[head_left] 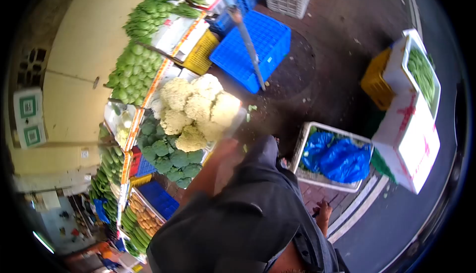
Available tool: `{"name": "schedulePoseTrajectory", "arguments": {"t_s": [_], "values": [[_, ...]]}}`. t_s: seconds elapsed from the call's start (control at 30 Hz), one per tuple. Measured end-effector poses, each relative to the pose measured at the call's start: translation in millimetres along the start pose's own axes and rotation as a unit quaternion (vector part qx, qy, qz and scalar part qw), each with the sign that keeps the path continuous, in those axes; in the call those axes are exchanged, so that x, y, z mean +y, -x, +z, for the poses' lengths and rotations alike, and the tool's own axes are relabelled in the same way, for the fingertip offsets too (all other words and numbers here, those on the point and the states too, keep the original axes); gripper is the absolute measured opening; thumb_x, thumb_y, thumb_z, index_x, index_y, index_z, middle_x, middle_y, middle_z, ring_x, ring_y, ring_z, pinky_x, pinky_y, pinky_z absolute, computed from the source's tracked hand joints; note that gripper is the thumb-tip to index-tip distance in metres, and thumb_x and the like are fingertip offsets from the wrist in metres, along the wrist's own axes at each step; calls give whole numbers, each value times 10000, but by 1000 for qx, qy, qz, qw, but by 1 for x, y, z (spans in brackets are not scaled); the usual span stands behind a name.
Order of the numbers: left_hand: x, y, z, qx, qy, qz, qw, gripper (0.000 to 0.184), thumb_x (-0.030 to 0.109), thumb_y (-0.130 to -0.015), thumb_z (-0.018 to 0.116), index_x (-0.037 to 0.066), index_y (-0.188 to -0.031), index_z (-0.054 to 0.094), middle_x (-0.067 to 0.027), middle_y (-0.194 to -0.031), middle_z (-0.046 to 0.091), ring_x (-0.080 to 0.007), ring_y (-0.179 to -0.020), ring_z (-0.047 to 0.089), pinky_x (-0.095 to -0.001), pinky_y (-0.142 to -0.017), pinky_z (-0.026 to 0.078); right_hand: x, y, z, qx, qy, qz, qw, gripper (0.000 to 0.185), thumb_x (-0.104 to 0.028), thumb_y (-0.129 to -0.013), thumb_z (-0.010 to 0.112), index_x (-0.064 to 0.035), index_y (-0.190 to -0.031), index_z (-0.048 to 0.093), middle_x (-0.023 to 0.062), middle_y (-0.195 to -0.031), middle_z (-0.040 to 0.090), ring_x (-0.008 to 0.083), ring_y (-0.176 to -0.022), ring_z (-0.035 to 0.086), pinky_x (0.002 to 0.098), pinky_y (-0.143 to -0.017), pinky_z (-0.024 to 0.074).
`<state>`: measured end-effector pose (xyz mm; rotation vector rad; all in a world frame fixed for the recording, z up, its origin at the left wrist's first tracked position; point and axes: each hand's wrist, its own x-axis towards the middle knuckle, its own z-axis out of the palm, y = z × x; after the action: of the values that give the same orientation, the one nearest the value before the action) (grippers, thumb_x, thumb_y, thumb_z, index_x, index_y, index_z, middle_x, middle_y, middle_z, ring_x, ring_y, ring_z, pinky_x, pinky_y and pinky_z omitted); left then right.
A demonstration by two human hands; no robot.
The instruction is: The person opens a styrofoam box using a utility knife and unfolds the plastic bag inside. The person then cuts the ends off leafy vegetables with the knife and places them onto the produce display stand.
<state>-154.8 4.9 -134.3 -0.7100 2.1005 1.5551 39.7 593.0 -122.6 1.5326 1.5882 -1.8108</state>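
Observation:
My left hand (225,149), smeared by motion, is at the lower edge of a heap of cauliflower (196,107); whether it touches a head or grips anything does not show. Dark green broccoli (171,156) lies beside the cauliflower, left of my forearm. My right hand (324,210) hangs low by my side, its fingers curled around something small and dark that I cannot make out. Near that hand a white crate (310,176) on the ground holds a crumpled blue plastic bag (334,156) over some greens.
A vegetable stand runs along the left, with green gourds (134,69), leafy greens (144,20) and cucumbers (134,228). A blue crate (253,45) stands behind a slanting pole (246,37). White foam boxes (409,141) and a yellow crate (378,82) are on the right, near the road.

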Motion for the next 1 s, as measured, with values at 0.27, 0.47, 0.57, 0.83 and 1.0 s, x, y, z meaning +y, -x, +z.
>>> {"name": "schedulePoseTrajectory", "arguments": {"t_s": [0.27, 0.47, 0.57, 0.83, 1.0], "values": [[13, -99, 2, -75, 224, 21, 971, 249, 238, -931, 624, 56, -1099, 650, -51, -912, 661, -163, -825, 630, -318, -686, 523, -97, -44, 78, -8, 69, 1, 998, 421, -316, -903, 599, 51, -1098, 533, 174, -792, 619, 241, -445, 558, 354, -416, 491], [178, -161, -10, -53, 292, -4, 955, 135, 196, -969, 615, 61, -972, 621, -28, -809, 646, -119, -678, 616, -263, -585, 501, -128, -89, 127, -43, 32, -28, 998, 321, -272, -894, 609, -9, -1068, 550, 129, -751, 609, 201, -474, 524, 324, -404, 452], [272, -162, -14, 9, 171, -48, 984, 222, 245, -936, 669, 25, -909, 652, -8, -741, 614, -96, -612, 575, -244, -563, 486, -147, -72, 143, -59, 1, -12, 998, 303, -270, -898, 614, -15, -1058, 577, 110, -746, 618, 190, -482, 538, 314, -411, 449], [317, -218, 14, -17, 150, -1, 989, 350, 244, -928, 686, 87, -1226, 593, -69, -1011, 656, -150, -712, 638, -284, -595, 518, -247, -88, 230, -6, 74, -17, 997, 279, -263, -884, 656, -12, -1002, 629, 122, -778, 656, 169, -445, 511, 303, -402, 419], [345, -256, 34, -62, 120, -90, 987, 421, 311, -941, 654, 100, -1289, 548, -92, -1105, 656, -201, -802, 656, -297, -642, 509, -305, -129, 235, -18, 36, 51, 998, 275, -250, -858, 730, -9, -812, 606, 59, -695, 553, 178, -528, 550, 374, -482, 505]]}}
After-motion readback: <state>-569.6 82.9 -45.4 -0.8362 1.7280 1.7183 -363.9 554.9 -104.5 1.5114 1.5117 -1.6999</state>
